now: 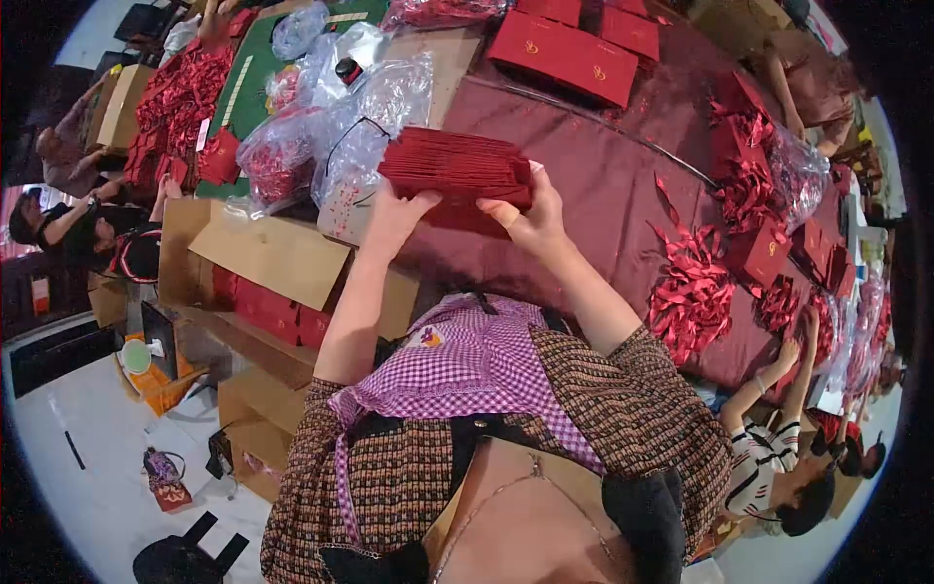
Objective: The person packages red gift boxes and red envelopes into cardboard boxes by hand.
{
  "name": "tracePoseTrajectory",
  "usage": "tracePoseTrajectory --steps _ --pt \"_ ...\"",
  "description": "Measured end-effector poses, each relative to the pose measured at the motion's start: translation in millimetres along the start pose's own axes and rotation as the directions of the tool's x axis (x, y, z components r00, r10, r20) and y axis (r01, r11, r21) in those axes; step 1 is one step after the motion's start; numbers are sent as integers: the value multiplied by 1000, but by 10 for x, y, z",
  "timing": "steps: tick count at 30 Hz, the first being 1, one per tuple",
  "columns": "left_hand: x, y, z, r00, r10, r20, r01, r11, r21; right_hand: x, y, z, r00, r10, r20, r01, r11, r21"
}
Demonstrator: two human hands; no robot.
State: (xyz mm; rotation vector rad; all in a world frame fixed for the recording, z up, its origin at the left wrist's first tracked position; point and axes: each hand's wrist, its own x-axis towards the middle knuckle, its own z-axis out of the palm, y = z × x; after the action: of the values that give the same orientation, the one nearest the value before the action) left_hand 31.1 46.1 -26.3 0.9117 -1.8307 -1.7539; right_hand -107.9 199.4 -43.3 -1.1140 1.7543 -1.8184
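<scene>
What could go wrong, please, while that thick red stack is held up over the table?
1. The red stack is thick and gripped only along its near edge by the left hand and right hand. Pieces could slip out and scatter over the table.
2. The plastic bags lie right beside the stack. A sideways swing might knock them and perhaps spill their contents.

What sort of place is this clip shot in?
Likely a hand-packing workroom for gift goods. The left hand and right hand hold a stack of flat red sleeves over a cloth-covered table strewn with red gift boxes and ribbon heaps; cardboard cartons stand beside it, and other people work alongside.
</scene>
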Motion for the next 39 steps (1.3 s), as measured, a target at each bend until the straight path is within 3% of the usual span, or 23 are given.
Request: tracePoseTrajectory --steps 1,3,5,6,7,8,9,10,12,13,15,17,19,23,25,27,29,30,32,33,35,37,39 --pt "43 -110 -5 996 85 -39 -85 996 10 32 -20 -27 999 -49 -10 47 985 -168" --pt "38 -103 -18 981 -137 -139 156 977 144 64 125 -35 981 -190 -30 173 940 -293" --pt "-22 -204 -48 941 -339 -6 324 905 -275 115 114 -50 973 -229 11 209 865 -456" --pt "-50 -198 7 867 -493 72 462 741 -487 -47 889 -71 997 -62 -41 51 974 -221" --pt "-63 -277 14 854 -462 240 501 604 -620 -102 1052 -35 992 75 -99 -70 996 54" --pt "-119 -30 60 841 -463 279 515 530 -673 -84 877 -46 979 -202 7 200 960 -197" --pt "-72 -77 95 856 -395 334 501 471 -726 -45 625 -87 885 -439 154 462 791 -401" --pt "-21 -120 106 865 -318 388 494 409 -767 -48 422 -14 859 -479 181 509 755 -414" --pt "-26 -26 127 840 -396 370 509 340 -791 -87 295 58 824 -512 244 565 702 -434" --pt "-43 -110 126 889 -317 330 446 438 -780 -110 319 49 817 -504 280 575 689 -440" --pt "-95 -14 172 891 -381 249 425 501 -754 -130 278 65 828 -473 300 560 707 -431" --pt "-99 -14 162 888 -388 246 428 503 -751 -144 239 105 776 -522 354 630 612 -478" --pt "-70 -111 158 872 -444 207 438 520 -733 -190 290 121 785 -496 372 620 634 -462" --pt "-87 -48 139 935 -329 132 332 680 -653 -365 365 195 803 -416 427 594 627 -504" --pt "-51 -41 136 981 -183 58 188 846 -499 -445 345 301 851 -391 351 522 703 -483" --pt "-36 -40 129 992 -104 64 122 890 -440 -482 288 326 853 -374 363 512 730 -452" --pt "-19 -26 142 994 -98 40 104 978 -182 -527 356 291 903 -264 339 400 805 -437" --pt "-10 -16 156 1000 -17 24 16 999 33 -523 378 251 914 -239 328 362 845 -393" --pt "-36 35 219 1000 -17 -24 25 920 392 -554 404 174 953 -109 284 187 945 -266" --pt "-50 94 254 997 -80 5 70 899 433 -584 415 135 956 -27 291 88 976 -200" --pt "-74 124 326 994 -95 56 55 867 496 -646 580 124 963 205 173 -234 957 173" --pt "-25 -91 456 987 -124 102 47 832 553 -584 732 113 975 187 118 -204 967 150" --pt "16 -137 569 977 -160 137 51 810 584 -559 825 44 827 537 168 -552 832 59"
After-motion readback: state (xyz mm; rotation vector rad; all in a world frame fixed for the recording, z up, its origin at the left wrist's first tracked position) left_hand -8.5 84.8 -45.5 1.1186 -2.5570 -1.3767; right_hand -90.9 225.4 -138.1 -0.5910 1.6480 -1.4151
